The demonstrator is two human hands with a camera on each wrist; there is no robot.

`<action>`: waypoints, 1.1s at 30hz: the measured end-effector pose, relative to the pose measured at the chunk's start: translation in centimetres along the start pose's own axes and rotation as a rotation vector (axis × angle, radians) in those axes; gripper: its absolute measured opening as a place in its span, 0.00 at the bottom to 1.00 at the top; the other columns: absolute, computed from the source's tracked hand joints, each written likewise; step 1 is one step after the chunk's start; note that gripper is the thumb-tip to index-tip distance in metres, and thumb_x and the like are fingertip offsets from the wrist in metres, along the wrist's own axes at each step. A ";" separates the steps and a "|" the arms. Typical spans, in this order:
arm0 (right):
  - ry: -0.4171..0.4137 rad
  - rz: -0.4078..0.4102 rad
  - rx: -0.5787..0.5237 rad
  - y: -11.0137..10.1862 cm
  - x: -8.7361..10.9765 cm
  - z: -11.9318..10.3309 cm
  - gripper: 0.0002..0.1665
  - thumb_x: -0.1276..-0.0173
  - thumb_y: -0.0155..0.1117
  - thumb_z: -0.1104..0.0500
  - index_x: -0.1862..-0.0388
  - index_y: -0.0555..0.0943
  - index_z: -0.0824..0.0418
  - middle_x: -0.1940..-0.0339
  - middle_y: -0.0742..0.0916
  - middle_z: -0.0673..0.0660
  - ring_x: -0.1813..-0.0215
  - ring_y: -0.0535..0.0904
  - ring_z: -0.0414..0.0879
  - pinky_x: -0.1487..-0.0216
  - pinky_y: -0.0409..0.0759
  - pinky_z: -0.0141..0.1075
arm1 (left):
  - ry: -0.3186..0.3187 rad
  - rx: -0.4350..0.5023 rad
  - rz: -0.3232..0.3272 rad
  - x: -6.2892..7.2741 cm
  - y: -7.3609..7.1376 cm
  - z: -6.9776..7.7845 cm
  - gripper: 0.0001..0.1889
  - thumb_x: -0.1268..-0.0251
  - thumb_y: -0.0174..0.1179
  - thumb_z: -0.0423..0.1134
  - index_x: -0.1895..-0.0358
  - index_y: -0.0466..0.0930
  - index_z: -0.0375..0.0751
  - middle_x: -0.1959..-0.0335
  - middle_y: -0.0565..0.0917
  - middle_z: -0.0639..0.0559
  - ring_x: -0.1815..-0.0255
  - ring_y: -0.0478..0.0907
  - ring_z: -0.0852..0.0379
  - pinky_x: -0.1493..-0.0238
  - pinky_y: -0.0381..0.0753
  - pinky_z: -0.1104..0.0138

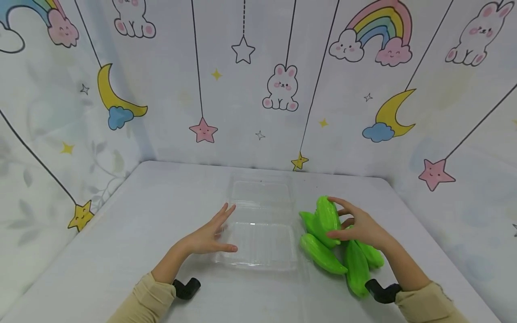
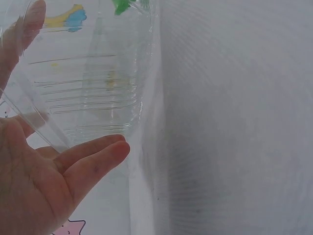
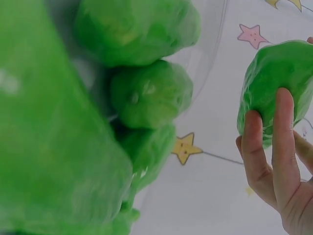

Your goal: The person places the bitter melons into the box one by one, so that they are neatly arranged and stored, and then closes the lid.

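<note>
A clear plastic clamshell box [image 1: 258,244] lies unfolded on the white table, its lid half [image 1: 261,192] toward the back. My left hand [image 1: 208,237] is at the box's left edge, fingers spread and grasping nothing. In the left wrist view, ribbed clear plastic [image 2: 88,93] is beside the fingers; whether they touch it I cannot tell. To the right of the box, my right hand [image 1: 361,226] holds a long, shiny green fruit or vegetable [image 1: 328,217] between thumb and fingers. Several similar green pieces [image 1: 323,255] are clustered around and below it; the right wrist view shows some close up [image 3: 151,93].
White cloth covers the table [image 1: 161,193], and a printed curtain [image 1: 169,80] with stars, moons and rabbits stands behind and at the sides. Black wrist mounts [image 1: 186,288] are worn below both hands. More green pieces [image 1: 357,269] lie beneath the right hand.
</note>
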State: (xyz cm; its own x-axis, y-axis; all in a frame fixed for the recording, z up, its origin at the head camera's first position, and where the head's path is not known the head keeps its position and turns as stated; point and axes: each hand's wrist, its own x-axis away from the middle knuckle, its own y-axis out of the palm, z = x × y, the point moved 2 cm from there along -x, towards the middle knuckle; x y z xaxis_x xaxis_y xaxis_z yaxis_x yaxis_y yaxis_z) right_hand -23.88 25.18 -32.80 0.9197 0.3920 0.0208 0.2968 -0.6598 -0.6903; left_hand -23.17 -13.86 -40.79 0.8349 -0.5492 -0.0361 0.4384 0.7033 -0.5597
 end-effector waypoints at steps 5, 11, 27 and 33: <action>-0.016 -0.010 -0.004 0.9 -0.3 -0.8 0.52 0.50 0.74 0.51 0.29 0.56 0.49 0.43 0.70 0.69 0.60 0.78 0.50 0.68 0.79 0.39 | -0.001 -0.015 -0.004 0.1 0.1 0.0 0.55 0.50 0.68 0.51 0.27 0.33 0.59 0.28 0.27 0.46 0.33 0.53 0.34 0.40 0.64 0.49; -0.001 -0.011 -0.008 2.2 -0.7 -1.5 0.53 0.52 0.75 0.49 0.30 0.57 0.46 0.43 0.71 0.67 0.59 0.77 0.50 0.67 0.79 0.38 | 0.002 -0.016 -0.001 0.2 0.0 0.1 0.55 0.50 0.67 0.51 0.27 0.33 0.58 0.28 0.27 0.46 0.33 0.53 0.33 0.40 0.63 0.48; -0.072 -0.029 -0.009 5.8 -1.8 -3.0 0.54 0.55 0.76 0.49 0.30 0.58 0.49 0.45 0.73 0.67 0.61 0.79 0.47 0.66 0.78 0.38 | 0.007 -0.006 -0.007 0.0 0.6 0.1 0.55 0.49 0.67 0.50 0.28 0.30 0.61 0.28 0.26 0.46 0.33 0.52 0.33 0.40 0.64 0.49; -0.095 -0.054 -0.007 7.0 -2.8 -3.9 0.54 0.54 0.76 0.50 0.30 0.58 0.50 0.46 0.74 0.66 0.61 0.79 0.46 0.65 0.78 0.37 | 0.003 -0.004 -0.005 0.0 0.3 0.2 0.55 0.48 0.67 0.50 0.28 0.29 0.62 0.28 0.25 0.46 0.33 0.52 0.32 0.41 0.65 0.48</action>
State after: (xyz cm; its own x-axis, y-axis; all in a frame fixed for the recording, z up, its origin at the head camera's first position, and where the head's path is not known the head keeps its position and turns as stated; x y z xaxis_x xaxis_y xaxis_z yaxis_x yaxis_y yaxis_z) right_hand -23.40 16.93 -34.90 0.8742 0.4855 -0.0110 0.3473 -0.6407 -0.6847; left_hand -22.94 -13.58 -40.82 0.8319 -0.5538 -0.0355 0.4412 0.6988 -0.5630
